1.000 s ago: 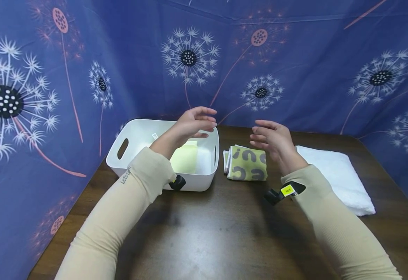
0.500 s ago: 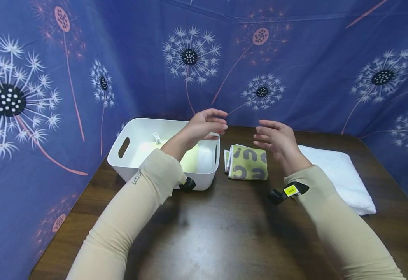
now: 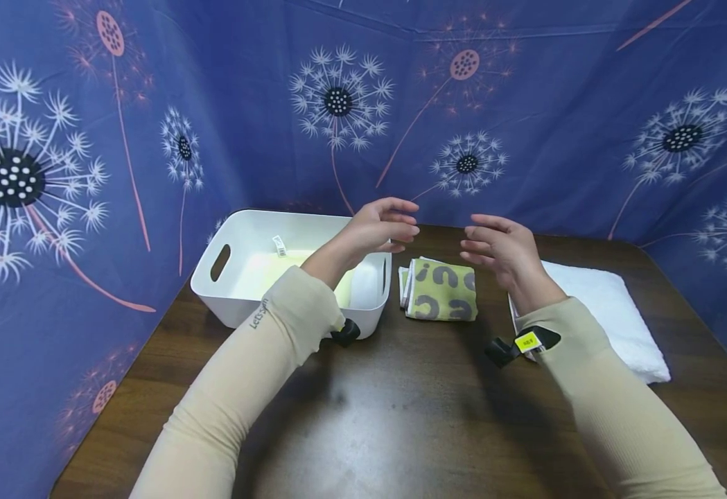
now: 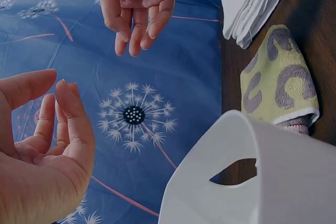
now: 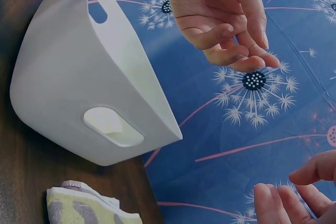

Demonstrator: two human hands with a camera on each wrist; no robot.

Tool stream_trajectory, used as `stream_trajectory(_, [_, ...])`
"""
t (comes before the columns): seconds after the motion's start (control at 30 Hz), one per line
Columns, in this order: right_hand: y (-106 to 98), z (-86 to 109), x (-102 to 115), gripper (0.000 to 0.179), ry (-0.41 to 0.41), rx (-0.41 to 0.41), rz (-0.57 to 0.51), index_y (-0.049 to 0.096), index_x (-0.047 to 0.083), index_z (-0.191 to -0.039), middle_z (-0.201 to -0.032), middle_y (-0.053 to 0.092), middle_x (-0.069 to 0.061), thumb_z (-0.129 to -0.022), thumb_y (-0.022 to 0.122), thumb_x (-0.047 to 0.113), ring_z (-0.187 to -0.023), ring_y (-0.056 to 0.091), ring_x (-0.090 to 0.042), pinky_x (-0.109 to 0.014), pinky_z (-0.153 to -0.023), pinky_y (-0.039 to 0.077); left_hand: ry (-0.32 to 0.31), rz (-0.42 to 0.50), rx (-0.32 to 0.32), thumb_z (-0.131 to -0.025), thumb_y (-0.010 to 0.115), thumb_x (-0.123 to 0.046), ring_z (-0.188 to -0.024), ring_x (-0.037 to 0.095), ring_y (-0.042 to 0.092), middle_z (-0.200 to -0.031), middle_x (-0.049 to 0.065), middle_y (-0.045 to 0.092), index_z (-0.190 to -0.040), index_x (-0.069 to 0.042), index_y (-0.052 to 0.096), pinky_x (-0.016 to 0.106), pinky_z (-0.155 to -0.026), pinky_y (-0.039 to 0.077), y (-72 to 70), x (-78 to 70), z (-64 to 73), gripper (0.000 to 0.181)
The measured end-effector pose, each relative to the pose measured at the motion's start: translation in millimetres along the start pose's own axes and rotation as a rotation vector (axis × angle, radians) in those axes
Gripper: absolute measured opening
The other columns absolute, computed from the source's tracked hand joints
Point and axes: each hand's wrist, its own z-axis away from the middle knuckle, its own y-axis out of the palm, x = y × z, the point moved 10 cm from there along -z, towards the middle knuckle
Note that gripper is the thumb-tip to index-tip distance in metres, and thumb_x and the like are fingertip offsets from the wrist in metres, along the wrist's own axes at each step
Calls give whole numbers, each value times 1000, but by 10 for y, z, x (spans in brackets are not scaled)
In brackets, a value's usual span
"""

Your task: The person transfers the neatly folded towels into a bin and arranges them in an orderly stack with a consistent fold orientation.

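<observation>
My left hand (image 3: 375,232) hovers over the right rim of a white plastic bin (image 3: 220,298), fingers loosely bent and holding nothing. Across from it, my right hand (image 3: 506,253) hangs in the air with relaxed fingers, also holding nothing. Below the gap between the hands lies a folded yellow-green towel (image 3: 443,291) with grey curved marks, on the table right of the bin. A folded white towel (image 3: 606,319) lies partly behind my right wrist. Inside the bin is a pale yellow cloth (image 3: 276,270), partly hidden by my left forearm.
The dark wooden table (image 3: 388,416) carries all of these. A blue dandelion-print curtain (image 3: 400,104) stands along its back and sides. The bin has oval handle holes, and a small white tag (image 3: 278,245) shows inside it.
My left hand has moved right, from above the bin toward its right rim. My right hand has drifted slightly to the right. The towels and bin stay in place.
</observation>
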Motion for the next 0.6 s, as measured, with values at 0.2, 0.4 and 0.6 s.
stream_trajectory(0.2, [-46,-8,10,32,-15,-33,59,54,9,-118,-89,64,0,-87,63,6,-74,65,-15,-30,-68,54,-4,14,13,-87,64,-3,-94,23,61,-116,13,57,-124,-9,53,34,-82,50,75,15,-15,39])
stream_trajectory(0.4, [-108,-3,22,34,-15,-57,89,53,9,-121,-88,64,2,-88,63,7,-72,65,-13,-29,-69,54,-5,27,31,-88,63,-2,-97,21,59,-111,10,57,-125,-7,52,33,-84,49,170,52,-52,39])
stream_trajectory(0.6, [-148,7,29,32,-12,-62,88,54,10,-118,-85,64,3,-88,63,8,-72,65,-13,-29,-69,54,-23,37,40,-87,63,-3,-96,21,60,-111,10,58,-124,-8,53,35,-86,49,260,116,-89,39])
